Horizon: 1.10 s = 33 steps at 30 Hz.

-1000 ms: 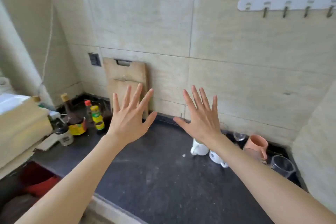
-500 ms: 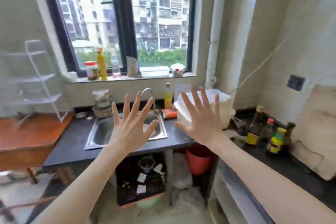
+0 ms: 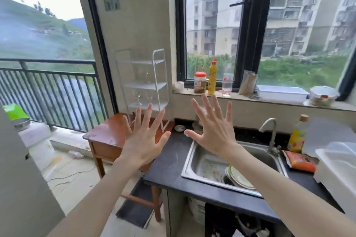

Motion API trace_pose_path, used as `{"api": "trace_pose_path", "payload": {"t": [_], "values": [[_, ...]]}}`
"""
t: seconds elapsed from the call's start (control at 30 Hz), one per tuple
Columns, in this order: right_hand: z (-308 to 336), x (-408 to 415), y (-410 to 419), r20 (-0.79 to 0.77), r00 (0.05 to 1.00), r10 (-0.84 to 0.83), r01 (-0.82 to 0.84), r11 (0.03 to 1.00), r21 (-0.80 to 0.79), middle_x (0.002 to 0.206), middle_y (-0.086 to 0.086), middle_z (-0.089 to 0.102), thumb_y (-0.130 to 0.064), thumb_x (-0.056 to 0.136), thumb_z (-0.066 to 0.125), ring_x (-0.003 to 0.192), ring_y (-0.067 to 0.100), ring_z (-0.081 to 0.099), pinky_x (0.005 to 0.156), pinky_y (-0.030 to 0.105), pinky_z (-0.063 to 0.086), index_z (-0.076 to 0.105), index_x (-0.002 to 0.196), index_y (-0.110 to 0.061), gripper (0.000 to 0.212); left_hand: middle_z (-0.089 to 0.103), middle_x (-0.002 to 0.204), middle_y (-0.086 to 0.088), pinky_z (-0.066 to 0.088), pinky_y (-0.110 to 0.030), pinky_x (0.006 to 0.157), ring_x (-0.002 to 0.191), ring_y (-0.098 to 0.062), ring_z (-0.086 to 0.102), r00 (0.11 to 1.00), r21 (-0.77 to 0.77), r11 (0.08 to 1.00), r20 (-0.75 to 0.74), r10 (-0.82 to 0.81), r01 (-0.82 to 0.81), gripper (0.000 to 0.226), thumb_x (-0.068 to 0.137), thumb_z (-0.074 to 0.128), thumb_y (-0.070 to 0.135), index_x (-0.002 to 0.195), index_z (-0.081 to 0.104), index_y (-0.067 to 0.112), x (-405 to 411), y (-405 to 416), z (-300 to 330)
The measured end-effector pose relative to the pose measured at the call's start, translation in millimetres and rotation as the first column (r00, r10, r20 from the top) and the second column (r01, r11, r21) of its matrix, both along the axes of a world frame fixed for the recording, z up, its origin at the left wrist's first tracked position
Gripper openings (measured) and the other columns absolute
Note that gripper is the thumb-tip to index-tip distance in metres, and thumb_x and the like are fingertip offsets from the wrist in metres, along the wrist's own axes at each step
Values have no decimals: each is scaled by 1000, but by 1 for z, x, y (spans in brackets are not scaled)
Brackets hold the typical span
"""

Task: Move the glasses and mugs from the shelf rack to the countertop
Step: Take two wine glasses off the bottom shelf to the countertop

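Observation:
A white wire shelf rack (image 3: 154, 82) with three tiers stands on a brown wooden table (image 3: 109, 134) against the wall. Two clear stemmed glasses (image 3: 144, 98) sit on its bottom tier, and another faint glass shows on the middle tier. The dark countertop (image 3: 169, 161) lies to the right of the table. My left hand (image 3: 144, 136) and my right hand (image 3: 212, 129) are raised in front of me with fingers spread, holding nothing. The left hand covers the table's right part; the right hand is over the sink's back left corner.
A steel sink (image 3: 212, 163) with plates and a tap (image 3: 269, 131) is set in the counter. Bottles and jars line the window sill (image 3: 250, 100). A white appliance (image 3: 339, 165) stands at right. A balcony railing (image 3: 48, 92) is at left.
The view has swung left from the tiled corner with mugs past the sink to the shelf rack. Both hands stay raised and spread in front of me.

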State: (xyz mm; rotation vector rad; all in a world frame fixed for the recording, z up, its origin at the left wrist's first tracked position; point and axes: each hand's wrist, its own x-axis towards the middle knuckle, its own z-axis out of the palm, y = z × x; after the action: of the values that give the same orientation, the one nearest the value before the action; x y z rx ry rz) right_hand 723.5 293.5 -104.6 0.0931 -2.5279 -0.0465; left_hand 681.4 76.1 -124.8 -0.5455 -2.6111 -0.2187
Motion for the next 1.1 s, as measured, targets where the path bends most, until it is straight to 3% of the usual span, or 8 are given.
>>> {"api": "trace_pose_path", "payload": {"t": [0.33, 0.5, 0.57, 0.67, 0.77, 0.87, 0.97, 1.1], "values": [[-16, -182, -102, 45, 988, 146, -145, 989, -26, 156, -2, -17, -78, 76, 32, 143, 25, -20, 105, 54, -26, -21, 139, -39, 91, -30, 153, 5, -19, -58, 109, 135, -20, -38, 981, 1, 984, 74, 180, -181, 64, 86, 10, 68, 127, -36, 51, -144, -96, -15], [-50, -274, -136, 107, 988, 114, -108, 992, -59, 152, -4, -21, -80, 75, 29, 142, 25, -21, 108, 57, -20, -19, 142, -38, 92, -30, 153, 8, -9, -59, 113, 133, -17, -40, 975, 55, 988, 182, 131, -144, 63, 87, 13, 67, 130, -30, 52, -236, -135, -47], [-63, -309, -150, 139, 987, 86, -73, 993, -98, 152, -4, -22, -80, 75, 29, 141, 23, -21, 110, 56, -16, -15, 144, -37, 92, -30, 152, 9, -16, -56, 112, 134, -16, -39, 971, 50, 991, 212, 110, -124, 62, 87, 14, 66, 130, -30, 52, -276, -151, -57], [-78, -352, -168, 187, 979, 85, -51, 982, -180, 158, -1, -12, -78, 76, 30, 142, 20, -18, 115, 49, -8, -7, 147, -33, 92, -27, 153, 10, -21, -45, 104, 135, -15, -36, 968, 77, 994, 241, 63, -84, 63, 88, 17, 65, 134, -23, 51, -332, -172, -66], [-87, -390, -177, 207, 973, 102, -40, 957, -287, 159, 1, -3, -75, 78, 33, 145, 20, -11, 118, 43, 0, -1, 148, -29, 91, -18, 157, 8, -17, -45, 109, 140, -15, -28, 964, 111, 992, 263, 27, -58, 65, 88, 20, 64, 143, -11, 47, -382, -184, -77], [-97, -424, -179, 254, 962, 103, 8, 916, -402, 159, 1, 5, -70, 81, 39, 146, 17, -4, 118, 36, 9, 4, 149, -23, 90, -9, 159, 5, -9, -46, 115, 143, -15, -19, 942, 165, 986, 335, -20, -37, 66, 89, 25, 63, 146, -2, 42, -421, -187, -93], [-115, -468, -178, 333, 938, 97, 105, 835, -540, 158, 0, 12, -60, 86, 45, 145, 14, 6, 114, 34, 19, 7, 149, -20, 84, 4, 160, 4, 7, -44, 117, 146, -15, -1, 904, 326, 945, 415, -104, -40, 68, 89, 33, 61, 147, 11, 35, -468, -179, -109], [-138, -533, -169, 374, 922, 104, 219, 658, -721, 157, 4, 18, -48, 89, 50, 143, 19, 17, 111, 29, 19, 9, 148, -14, 79, 29, 152, 1, 27, -29, 103, 137, -15, 31, 885, 556, 827, 421, -198, -79, 63, 90, 43, 53, 144, 27, 25, -525, -158, -129]]}}
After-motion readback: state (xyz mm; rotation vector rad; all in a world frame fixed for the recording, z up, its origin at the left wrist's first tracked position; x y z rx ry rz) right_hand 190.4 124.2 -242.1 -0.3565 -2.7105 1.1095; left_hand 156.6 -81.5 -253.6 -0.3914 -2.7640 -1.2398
